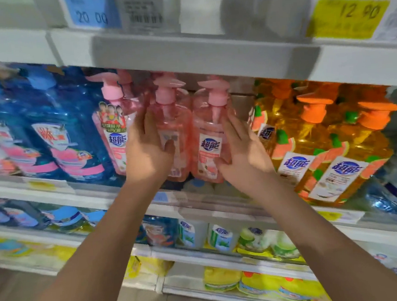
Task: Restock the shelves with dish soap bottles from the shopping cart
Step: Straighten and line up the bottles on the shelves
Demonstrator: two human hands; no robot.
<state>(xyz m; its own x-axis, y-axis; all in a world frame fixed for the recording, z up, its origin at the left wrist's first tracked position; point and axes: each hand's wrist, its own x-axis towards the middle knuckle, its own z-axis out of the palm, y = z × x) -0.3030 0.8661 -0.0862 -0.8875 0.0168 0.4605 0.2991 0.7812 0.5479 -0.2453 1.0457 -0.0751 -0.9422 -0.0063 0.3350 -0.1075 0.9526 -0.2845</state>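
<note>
Head view: both hands on pink dish soap bottles at the shelf front, frame blurred.
The left hand [149, 152] grips the middle pink bottle [173, 119], thumb across its label and fingers round its left side. The right hand [242, 151] lies with fairly straight fingers along the right side of the right pink bottle [209, 137]; its thumb is hidden. The two bottles touch side by side, pumps up, with a left pink bottle [114, 133] just beside them. All three sit under the upper shelf [209, 61], between blue bottles [61, 137] and orange bottles [323, 152]. I cannot tell whether the held bottles rest on the shelf rail [53, 185].
</note>
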